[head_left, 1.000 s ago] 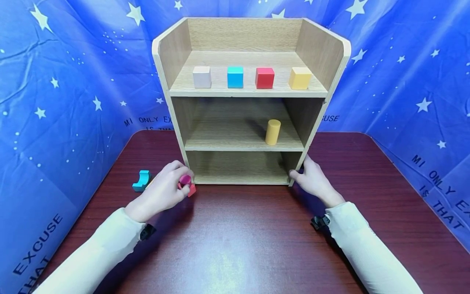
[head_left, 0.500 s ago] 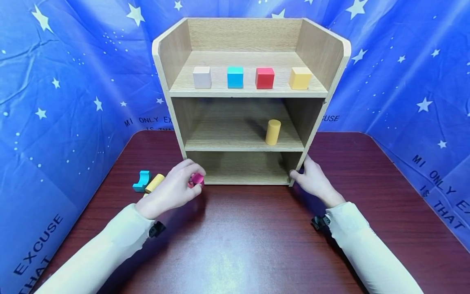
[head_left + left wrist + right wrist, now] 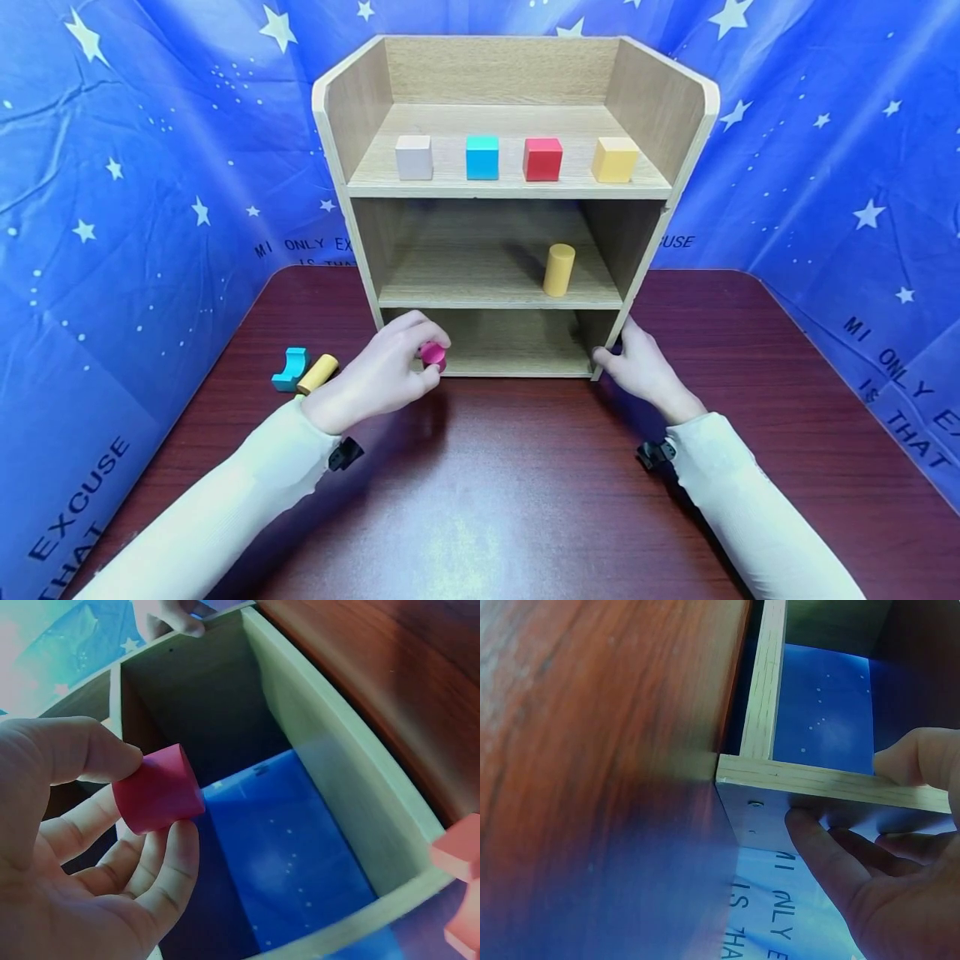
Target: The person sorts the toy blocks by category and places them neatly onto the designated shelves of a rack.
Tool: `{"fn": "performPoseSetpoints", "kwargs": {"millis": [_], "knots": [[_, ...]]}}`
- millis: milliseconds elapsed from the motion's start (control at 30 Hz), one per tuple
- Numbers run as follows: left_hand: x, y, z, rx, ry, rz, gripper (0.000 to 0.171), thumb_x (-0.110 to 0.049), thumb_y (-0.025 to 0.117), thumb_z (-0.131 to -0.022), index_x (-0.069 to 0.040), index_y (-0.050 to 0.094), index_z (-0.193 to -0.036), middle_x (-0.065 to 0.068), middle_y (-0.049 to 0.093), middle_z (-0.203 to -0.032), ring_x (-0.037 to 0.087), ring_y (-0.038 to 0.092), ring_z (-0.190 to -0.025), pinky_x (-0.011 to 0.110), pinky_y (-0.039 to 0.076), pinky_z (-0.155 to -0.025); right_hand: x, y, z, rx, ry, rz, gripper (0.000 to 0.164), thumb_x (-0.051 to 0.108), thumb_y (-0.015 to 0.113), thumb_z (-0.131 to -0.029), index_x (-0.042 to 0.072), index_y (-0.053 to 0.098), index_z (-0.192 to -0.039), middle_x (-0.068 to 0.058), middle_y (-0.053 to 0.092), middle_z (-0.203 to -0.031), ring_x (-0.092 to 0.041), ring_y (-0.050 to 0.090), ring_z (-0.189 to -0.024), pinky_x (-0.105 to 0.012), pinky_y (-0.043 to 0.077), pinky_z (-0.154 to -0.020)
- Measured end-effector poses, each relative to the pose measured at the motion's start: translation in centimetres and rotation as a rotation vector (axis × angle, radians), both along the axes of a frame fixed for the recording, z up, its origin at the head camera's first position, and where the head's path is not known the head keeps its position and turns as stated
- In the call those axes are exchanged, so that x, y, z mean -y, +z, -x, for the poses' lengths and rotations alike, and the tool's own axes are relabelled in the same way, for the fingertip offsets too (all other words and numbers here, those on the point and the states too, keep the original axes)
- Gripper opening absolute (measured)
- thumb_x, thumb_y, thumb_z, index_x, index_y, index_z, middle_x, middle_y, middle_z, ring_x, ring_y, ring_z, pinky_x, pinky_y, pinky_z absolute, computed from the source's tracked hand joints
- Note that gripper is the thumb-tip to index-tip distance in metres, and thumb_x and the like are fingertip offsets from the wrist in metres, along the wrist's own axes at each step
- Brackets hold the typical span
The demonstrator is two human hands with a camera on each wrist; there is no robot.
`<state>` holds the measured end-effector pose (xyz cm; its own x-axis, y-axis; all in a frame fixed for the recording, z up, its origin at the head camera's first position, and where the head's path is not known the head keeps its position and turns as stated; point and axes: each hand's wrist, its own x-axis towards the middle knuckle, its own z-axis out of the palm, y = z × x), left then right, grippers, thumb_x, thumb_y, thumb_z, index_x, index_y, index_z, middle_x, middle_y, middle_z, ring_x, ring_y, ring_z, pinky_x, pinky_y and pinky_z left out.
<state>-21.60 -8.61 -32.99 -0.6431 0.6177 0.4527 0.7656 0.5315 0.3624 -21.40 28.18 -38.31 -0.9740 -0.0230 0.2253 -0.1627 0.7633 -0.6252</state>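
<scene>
My left hand (image 3: pixel 382 367) pinches a short red cylinder block (image 3: pixel 159 791) between thumb and fingers, in front of the lower left opening of a wooden shelf unit (image 3: pixel 502 71). In the head view the hand covers most of that block. My right hand (image 3: pixel 648 371) grips the unit's right side panel (image 3: pixel 832 780) near its bottom, thumb on the inner side and fingers on the outer. A yellow cylinder (image 3: pixel 558 270) stands upright on the middle shelf, towards the right. The lowest shelf (image 3: pixel 517 342) lies just beyond the red cylinder.
White (image 3: pixel 414 158), blue (image 3: pixel 482 158), red (image 3: pixel 543 160) and yellow (image 3: pixel 615 160) cubes line the top shelf. Left on the table (image 3: pixel 465 483) lie a blue arch block (image 3: pixel 291 370) and a yellow cylinder block (image 3: pixel 318 373). A red notched block (image 3: pixel 461 851) shows at the left wrist view's edge.
My left hand has carried the red cylinder rightward and slightly up, from beside the unit's left edge to before the lowest shelf. This uncovers the yellow cylinder lying on the table. My right hand stays put.
</scene>
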Motion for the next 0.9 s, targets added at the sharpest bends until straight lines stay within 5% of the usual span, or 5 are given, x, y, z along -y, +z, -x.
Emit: {"fn": "performPoseSetpoints", "kwargs": {"millis": [900], "knots": [[-4.4, 4.7, 0.9, -0.109, -0.073, -0.027, 0.021, -0.006, 0.062, -0.074, -0.008, 0.066, -0.094, 0.001, 0.056, -0.092, 0.014, 0.051, -0.086, 0.027, 0.042, -0.078, -0.1, -0.3, 0.2, -0.015, -0.001, -0.007, 0.043, 0.011, 0.061, -0.083, -0.001, 0.045, -0.122, -0.02, 0.064, -0.1, -0.032, 0.058, -0.096, -0.046, 0.043, -0.084]]}}
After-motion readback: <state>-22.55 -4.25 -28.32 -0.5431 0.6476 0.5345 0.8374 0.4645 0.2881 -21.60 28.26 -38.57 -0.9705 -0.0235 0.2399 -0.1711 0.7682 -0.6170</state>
